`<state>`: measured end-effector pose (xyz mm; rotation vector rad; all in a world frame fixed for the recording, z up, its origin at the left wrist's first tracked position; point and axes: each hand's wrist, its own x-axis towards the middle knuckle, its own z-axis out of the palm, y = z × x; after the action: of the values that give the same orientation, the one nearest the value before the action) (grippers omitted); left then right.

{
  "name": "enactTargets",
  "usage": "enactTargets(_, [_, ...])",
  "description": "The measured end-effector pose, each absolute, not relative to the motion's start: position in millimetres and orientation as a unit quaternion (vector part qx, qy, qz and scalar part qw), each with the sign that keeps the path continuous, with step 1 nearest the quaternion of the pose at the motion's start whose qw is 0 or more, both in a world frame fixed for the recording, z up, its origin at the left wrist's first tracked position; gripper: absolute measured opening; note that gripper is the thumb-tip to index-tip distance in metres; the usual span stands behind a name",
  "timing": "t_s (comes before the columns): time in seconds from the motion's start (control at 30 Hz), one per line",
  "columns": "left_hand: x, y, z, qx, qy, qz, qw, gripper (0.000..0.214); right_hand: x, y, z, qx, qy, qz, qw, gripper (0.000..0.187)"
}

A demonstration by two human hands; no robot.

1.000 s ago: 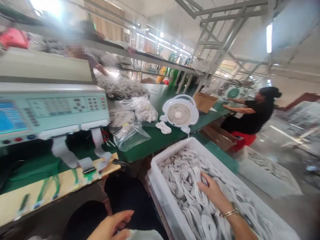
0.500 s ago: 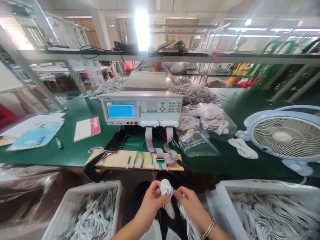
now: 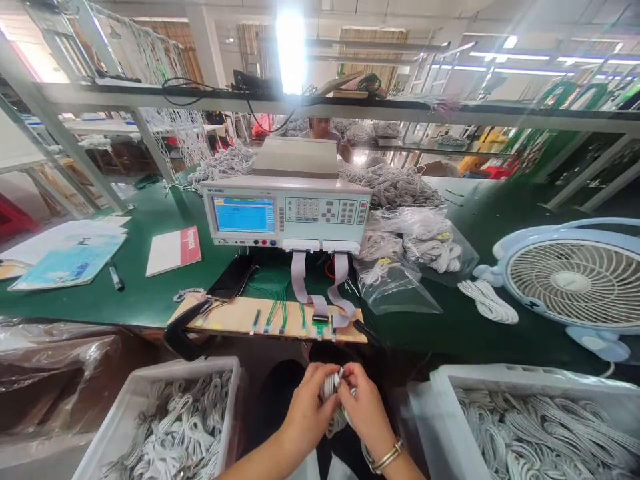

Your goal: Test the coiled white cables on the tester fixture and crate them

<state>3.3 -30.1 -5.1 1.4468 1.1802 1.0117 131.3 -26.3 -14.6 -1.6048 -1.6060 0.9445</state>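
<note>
Desk [image 3: 140, 293]: green; front edge faces the wearer.
Right bin [image 3: 443, 427]: below front edge, right; heaped with coiled cables.
Tester [image 3: 287, 217]: on desk, set back from middle of front edge; screen lit.
Left bin [image 3: 233, 407]: below front edge, left; also heaped with cables.
Board [image 3: 220, 321]: along front edge, ribbon leads from tester reaching it.
Left hand [image 3: 309, 408]: curled closed around bundle.
Right hand [image 3: 366, 408]: fingertips pinched at bundle's upper end.
Bundle [image 3: 331, 387]: white cable, off desk, before front edge, between bins; partly hidden.
Step (judged): fingers working bundle's end; next move calls for steady left grip, finer right pinch.
</note>
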Motion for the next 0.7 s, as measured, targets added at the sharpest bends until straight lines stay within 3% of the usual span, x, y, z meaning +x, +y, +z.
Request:
enactTargets(0.1, [3.9,-23.6,-12.4,0.535,0.522,0.439,0.498,0.009,131.7,-23.5,-19.0,-0.625,-0.596,0.356,0.357,0.006])
enactTargets(0.23, [-2.6,-11.2,-20.6,0.341,0.502,0.412,0.680,0.024,132.3,-10.1,-11.0,-0.583,-0.545,0.436,0.415,0.017])
enactTargets(0.33, [-9.0,-3.3,-21.0,0.252,0.472,0.380,0.754,0.030,134.5,3.0,-3.1,-0.553,-0.524,0.497,0.415,0.023])
enactTargets(0.7, [-16.6,12.4,-18.0,0.272,0.452,0.377,0.762,0.030,134.1,18.6,6.3,-0.561,-0.492,0.527,0.407,0.030])
